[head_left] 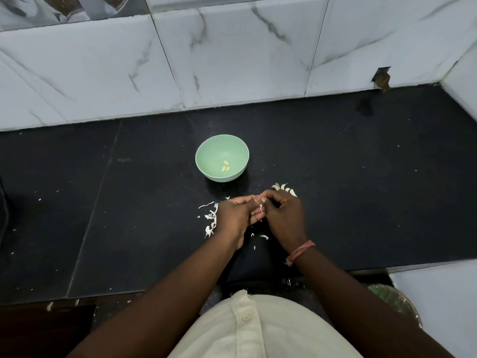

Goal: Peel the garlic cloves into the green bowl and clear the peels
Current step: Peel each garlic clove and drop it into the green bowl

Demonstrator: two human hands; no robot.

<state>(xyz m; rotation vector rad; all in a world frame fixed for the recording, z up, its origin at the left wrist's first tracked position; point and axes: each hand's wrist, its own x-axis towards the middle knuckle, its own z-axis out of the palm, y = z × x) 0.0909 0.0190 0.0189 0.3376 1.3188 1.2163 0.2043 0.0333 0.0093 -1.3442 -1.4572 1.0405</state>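
Note:
A green bowl [211, 151] stands on the black counter, with three peeled garlic cloves [226, 166] lying inside it. Just in front of the bowl my left hand [236, 215] and my right hand [284, 215] meet, both pinching one garlic clove [258, 200] between their fingertips. A strip of white peel [261, 208] hangs from that clove. Several unpeeled cloves [285, 189] lie on the counter beyond my right hand. Loose white peels [210, 219] are scattered left of my left hand, and a few more peels [263, 236] lie between my wrists.
The black counter [129, 202] runs wide to both sides and ends at a marble-tiled wall [232, 60] behind the bowl. A white tiled side wall [462, 81] closes the right end. The counter's front edge lies just above my shirt.

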